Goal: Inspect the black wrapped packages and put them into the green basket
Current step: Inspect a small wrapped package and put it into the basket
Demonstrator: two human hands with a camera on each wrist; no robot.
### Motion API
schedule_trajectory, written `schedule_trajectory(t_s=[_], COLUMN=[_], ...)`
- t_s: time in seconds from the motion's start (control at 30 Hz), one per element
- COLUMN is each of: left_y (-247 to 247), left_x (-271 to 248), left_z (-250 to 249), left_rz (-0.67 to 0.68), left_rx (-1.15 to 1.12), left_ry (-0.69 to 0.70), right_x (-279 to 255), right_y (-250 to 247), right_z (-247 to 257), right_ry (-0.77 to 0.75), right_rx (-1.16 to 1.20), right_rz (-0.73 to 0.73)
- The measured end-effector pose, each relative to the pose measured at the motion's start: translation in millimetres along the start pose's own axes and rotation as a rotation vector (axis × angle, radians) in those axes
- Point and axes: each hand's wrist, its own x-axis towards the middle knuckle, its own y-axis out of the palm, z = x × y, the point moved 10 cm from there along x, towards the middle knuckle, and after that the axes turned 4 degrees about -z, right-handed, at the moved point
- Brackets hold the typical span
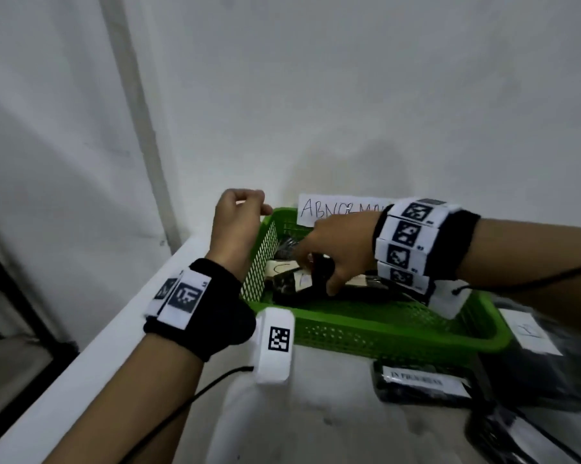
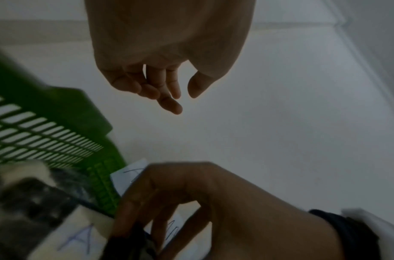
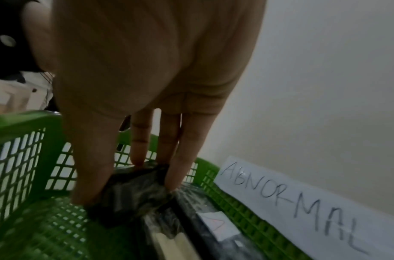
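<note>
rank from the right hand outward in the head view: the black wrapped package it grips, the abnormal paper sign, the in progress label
1. Black wrapped package, gripped by the right hand inside the green plastic basket.
2. White handwritten ABNORMAL paper sign, just behind the hand at the basket's back edge.
3. White printed IN PROGRESS label, in front of the basket.

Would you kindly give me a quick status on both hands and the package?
Right hand pinching black wrapped package inside green basket. Left hand empty, loosely curled by basket's left corner. Other packages beneath; nothing blocking.
</note>
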Motion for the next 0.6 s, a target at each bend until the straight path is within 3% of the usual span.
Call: schedule_trajectory(t_s=[0.13, 0.27, 0.47, 0.6], left_y=[-5.4, -7.9, -1.0, 6.1], left_x=[10.9, 14.7, 11.0, -0.6], left_z=[31.7, 44.7, 37.5, 17.9], left_rz=[-0.015, -0.033, -0.001, 0.027], left_rx=[-0.029, -0.038, 0.021, 0.018], left_ry=[-0.097, -0.062, 0.018, 0.048], right_x=[36.4, 46.5, 42.0, 24.0], right_y=[28.5, 48.4, 46.8, 16.1], right_z=[16.2, 21.5, 12.5, -4.5], right_ry=[-0.176, -0.263, -0.214, -0.105], right_rx=[0.086, 0.042, 0.025, 0.065], right_rz=[0.062, 0.042, -0.036, -0.093])
